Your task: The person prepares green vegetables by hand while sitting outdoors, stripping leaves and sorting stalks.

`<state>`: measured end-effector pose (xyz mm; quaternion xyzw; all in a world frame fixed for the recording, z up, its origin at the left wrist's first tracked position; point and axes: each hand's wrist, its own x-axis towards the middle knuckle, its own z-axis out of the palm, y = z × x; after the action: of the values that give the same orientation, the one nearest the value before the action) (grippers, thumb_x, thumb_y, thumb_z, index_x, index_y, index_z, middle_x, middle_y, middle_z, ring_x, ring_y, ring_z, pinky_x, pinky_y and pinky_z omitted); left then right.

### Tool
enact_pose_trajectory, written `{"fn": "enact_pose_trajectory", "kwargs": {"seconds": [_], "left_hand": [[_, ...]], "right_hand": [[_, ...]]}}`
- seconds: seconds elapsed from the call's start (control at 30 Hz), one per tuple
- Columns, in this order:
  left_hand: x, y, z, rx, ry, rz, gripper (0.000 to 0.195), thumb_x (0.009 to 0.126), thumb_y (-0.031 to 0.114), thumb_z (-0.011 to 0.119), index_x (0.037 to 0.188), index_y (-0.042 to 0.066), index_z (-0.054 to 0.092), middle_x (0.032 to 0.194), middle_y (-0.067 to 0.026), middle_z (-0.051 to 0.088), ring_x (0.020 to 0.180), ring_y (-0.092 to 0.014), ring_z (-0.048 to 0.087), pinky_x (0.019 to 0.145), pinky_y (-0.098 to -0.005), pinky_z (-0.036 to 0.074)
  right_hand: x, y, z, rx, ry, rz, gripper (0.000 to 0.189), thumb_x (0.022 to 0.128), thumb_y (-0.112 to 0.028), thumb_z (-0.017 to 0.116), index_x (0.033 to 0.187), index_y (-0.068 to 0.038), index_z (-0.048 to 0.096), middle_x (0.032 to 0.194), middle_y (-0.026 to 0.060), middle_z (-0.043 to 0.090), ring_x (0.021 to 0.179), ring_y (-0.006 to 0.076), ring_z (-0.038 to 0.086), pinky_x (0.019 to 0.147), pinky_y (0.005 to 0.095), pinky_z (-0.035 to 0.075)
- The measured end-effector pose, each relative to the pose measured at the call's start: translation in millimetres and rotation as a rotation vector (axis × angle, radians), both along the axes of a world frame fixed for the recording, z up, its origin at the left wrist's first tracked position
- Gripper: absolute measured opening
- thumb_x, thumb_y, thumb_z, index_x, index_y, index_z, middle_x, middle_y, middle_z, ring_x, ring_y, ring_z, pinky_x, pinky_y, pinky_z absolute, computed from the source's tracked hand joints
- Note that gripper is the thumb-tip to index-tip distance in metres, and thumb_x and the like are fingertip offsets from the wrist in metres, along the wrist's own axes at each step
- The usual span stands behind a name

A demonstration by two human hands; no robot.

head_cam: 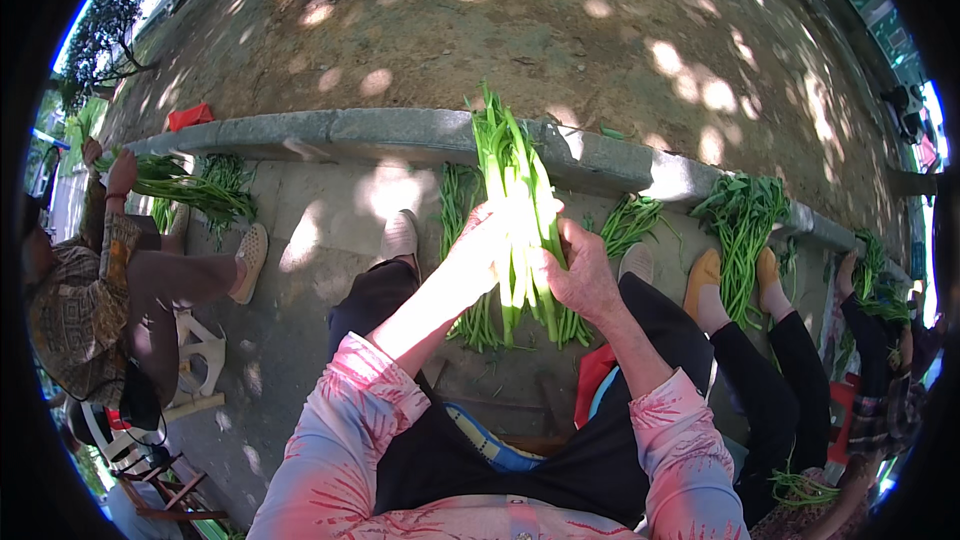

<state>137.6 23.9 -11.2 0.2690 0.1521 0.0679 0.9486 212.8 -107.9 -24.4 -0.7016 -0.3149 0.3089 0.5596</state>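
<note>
Both of my hands hold one bunch of green leafy stems [517, 165] upright in front of me, thick pale ends towards me. My left hand [480, 244] grips its left side in glaring sunlight that hides some fingers. On the bunch's right side is my right hand [581, 266], thumb laid across the stems and fingers curled behind. Beneath, on the pavement between my feet, lies a pile of similar greens [480, 326], partly covered by the held bunch. Another small heap of greens [630, 223] rests by my right shoe.
A stone kerb [397, 131] crosses ahead, with bare soil [525, 37] beyond. At left a seated person [82, 300] holds long greens. More people sit at right, near a large pile of greens [742, 240]. A red item [592, 382] lies beside my right thigh.
</note>
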Motion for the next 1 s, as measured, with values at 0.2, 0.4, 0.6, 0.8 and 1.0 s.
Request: {"fn": "enact_pose_trajectory", "kwargs": {"seconds": [0.2, 0.4, 0.6, 0.8, 1.0], "left_hand": [[1, 4, -3, -0.076, -0.014, -0.064, 0.032, 0.089, 0.024, 0.047, 0.109, 0.0, 0.052, 0.097, -0.0091, 0.06, 0.083, -0.016, 0.06, 0.071, -0.0263, 0.051], [0, 11, -8, 0.061, -0.07, -0.098, 0.03, 0.083, 0.013, 0.054, 0.11, 0.002, 0.05, 0.101, -0.0112, 0.06, 0.086, -0.017, 0.06, 0.074, -0.028, 0.051], [2, 3, -4, 0.236, -0.101, -0.028, 0.026, 0.076, 0.006, 0.063, 0.1, 0.0, 0.059, 0.093, -0.0087, 0.062, 0.08, -0.014, 0.061, 0.069, -0.0251, 0.051], [2, 2, 5, 0.546, -0.1, -0.074, 0.046, 0.071, 0.007, 0.066, 0.113, 0.001, 0.049, 0.105, -0.0111, 0.058, 0.09, -0.017, 0.058, 0.08, -0.0307, 0.049], [1, -2, 8, 0.373, -0.121, -0.064, 0.033, 0.074, 0.003, 0.063, 0.106, 0.0, 0.056, 0.098, -0.0063, 0.061, 0.082, -0.012, 0.058, 0.074, -0.0251, 0.049]], "right_hand": [[-7, 3, 16, 0.172, 0.203, -0.062, 0.023, 0.079, -0.005, 0.051, 0.1, 0.006, 0.053, 0.082, 0.004, 0.059, 0.072, 0.0069, 0.053, 0.065, 0.0226, 0.043], [3, -3, 20, 0.139, 0.276, 0.032, 0.019, 0.079, -0.002, 0.05, 0.095, 0.006, 0.056, 0.083, 0.0015, 0.057, 0.074, 0.0045, 0.051, 0.066, 0.0201, 0.042], [-2, -2, 11, 0.179, 0.187, 0.008, 0.015, 0.076, 0.003, 0.047, 0.088, 0.003, 0.056, 0.085, 0.0005, 0.054, 0.075, 0.0048, 0.047, 0.067, 0.0197, 0.039], [-6, -5, 8, 0.11, 0.132, 0.014, 0.018, 0.072, 0.01, 0.043, 0.084, -0.001, 0.05, 0.088, 0.0003, 0.048, 0.079, 0.0058, 0.045, 0.068, 0.0199, 0.038], [-10, -3, 29, 0.119, -0.004, 0.058, 0.02, 0.071, 0.007, 0.045, 0.089, -0.001, 0.048, 0.079, 0.0017, 0.05, 0.07, 0.008, 0.049, 0.061, 0.0236, 0.041]]}}
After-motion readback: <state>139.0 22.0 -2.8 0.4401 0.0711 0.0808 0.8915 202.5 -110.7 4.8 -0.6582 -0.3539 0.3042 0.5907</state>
